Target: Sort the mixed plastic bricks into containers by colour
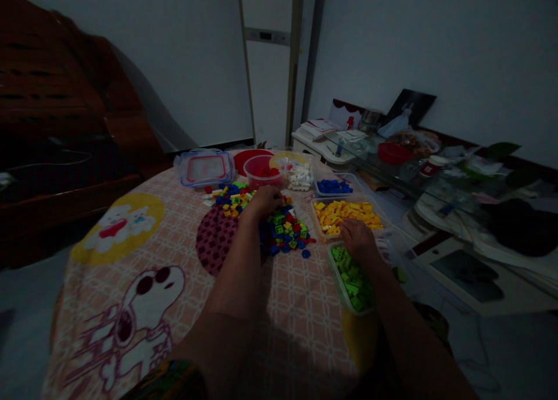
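Observation:
My left hand (267, 201) reaches over a loose pile of mixed toy building bricks (288, 228), fingers curled down among them; what they hold, if anything, is hidden. At the near edge of a clear box of yellow bricks (349, 214) is my right hand (358, 237), its fingers drawn together; I cannot make out anything in them. Below that wrist stands a clear box of green bricks (351, 278), partly covered by my forearm. Blue bricks (333, 186) fill another box behind the yellow one. White bricks (300, 178) and a round tub of red bricks (265, 172) stand farther back.
A blue-rimmed clear lid or container (204, 168) lies at the table's back left. The round table has a patterned cloth (174, 231). To the right stands a cluttered glass-topped stand (375, 156) with a red bowl (394, 152). A wooden bench (74, 86) is on the left.

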The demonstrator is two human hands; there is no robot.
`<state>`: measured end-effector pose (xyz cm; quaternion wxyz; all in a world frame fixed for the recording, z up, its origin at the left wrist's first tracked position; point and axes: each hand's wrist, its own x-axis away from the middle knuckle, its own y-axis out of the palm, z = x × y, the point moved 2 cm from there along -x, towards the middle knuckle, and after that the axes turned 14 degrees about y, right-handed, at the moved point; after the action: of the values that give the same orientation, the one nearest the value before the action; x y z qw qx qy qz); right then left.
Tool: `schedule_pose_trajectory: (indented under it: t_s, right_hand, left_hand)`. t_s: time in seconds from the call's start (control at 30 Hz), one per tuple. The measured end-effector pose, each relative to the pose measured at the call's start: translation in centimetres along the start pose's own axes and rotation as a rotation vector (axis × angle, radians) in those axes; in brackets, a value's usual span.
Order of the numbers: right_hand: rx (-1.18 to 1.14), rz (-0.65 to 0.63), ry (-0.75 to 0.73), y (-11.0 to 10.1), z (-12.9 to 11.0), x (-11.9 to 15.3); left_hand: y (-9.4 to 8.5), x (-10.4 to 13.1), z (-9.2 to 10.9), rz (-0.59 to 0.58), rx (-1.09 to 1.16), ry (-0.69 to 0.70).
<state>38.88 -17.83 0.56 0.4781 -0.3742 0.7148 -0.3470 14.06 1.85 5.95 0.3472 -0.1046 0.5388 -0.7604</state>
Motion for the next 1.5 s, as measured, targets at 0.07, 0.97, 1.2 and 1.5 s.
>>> schedule_pose_trajectory:
  t_s: [0.07,0.97,1.2,1.5]
  right_hand:
    - [0.007,0.007,0.009,0.1,0.0,0.0]
    - [0.004,0.008,0.022,0.0,-0.1,0.2]
    - [0.015,-0.007,0.024,0.0,-0.1,0.1]
    - [0.0,0.024,0.007,0.0,-0.2,0.1]
  left_hand:
    - [0.1,-0.4,0.9,0.056,0.025,0.027]
    - [1.9,-1.3,2.0,0.032,0.022,0.037]
    - [2.6,-2.5,4.8,0.179,0.346,0.127]
    - [3.1,-3.0,5.9,0.211,0.552,0.239]
